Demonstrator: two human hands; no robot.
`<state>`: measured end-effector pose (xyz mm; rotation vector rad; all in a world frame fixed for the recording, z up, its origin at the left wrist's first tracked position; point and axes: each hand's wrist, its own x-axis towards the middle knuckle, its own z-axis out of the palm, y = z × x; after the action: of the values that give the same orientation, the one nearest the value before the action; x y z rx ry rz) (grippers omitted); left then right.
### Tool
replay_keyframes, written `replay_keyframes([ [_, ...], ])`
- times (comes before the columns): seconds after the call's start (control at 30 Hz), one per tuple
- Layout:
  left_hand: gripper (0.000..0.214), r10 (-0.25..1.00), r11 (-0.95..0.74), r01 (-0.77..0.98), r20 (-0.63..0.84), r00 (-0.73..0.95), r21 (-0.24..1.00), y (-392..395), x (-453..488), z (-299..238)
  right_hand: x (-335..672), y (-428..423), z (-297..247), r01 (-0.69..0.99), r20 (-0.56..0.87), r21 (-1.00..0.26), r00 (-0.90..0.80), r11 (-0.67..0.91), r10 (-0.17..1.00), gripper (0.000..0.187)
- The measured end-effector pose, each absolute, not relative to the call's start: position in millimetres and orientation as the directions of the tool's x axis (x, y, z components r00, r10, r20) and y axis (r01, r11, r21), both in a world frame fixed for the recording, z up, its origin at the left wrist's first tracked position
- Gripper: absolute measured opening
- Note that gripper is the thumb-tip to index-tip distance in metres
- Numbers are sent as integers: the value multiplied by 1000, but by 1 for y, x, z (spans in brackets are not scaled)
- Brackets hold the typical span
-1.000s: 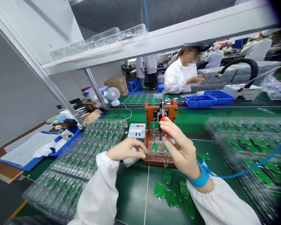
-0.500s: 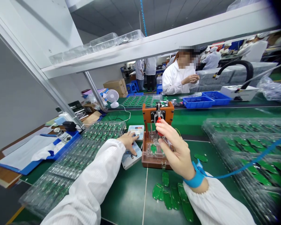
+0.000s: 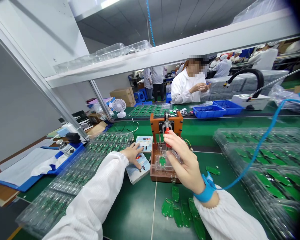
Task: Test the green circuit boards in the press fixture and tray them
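Observation:
My left hand [image 3: 133, 154] lies with fingers spread over two light blue-and-white display boxes. The upper box [image 3: 148, 146] shows red digits; the lower box [image 3: 139, 174] sits at a slant, its lit display beside my fingers. My right hand [image 3: 186, 161] has its fingers curled at the red lever handle [image 3: 167, 140] of an orange-and-brown clamp fixture [image 3: 155, 124]. A small green circuit board [image 3: 162, 161] shows under the fixture's clear plate. Below the fixture lie several loose green boards [image 3: 178, 216], partly hidden by my right sleeve.
Clear trays of circuit boards [image 3: 83, 173] stand at left, and stacked trays of green boards [image 3: 262, 156] at right. A blue cord [image 3: 255, 151] runs from my right wristband. Behind are a small white fan [image 3: 119, 106], blue bins [image 3: 208, 111] and a seated co-worker [image 3: 186, 85].
My left hand has shifted slightly back, and red digits on the lower box now show. The upper box's digits look different. My right hand stays at the lever. The view has moved slightly.

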<state>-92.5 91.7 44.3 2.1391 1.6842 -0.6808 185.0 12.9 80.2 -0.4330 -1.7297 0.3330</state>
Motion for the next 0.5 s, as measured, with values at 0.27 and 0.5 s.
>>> replay_keyframes([
  [0.27,139,798,-234,972,-569,199,12,87,-97,47,184,12,79,107,866,-461,-162,881,473,60],
  [0.5,140,797,-241,970,-566,210,21,90,-100,43,184,12,79,119,874,-442,-162,889,457,61],
])
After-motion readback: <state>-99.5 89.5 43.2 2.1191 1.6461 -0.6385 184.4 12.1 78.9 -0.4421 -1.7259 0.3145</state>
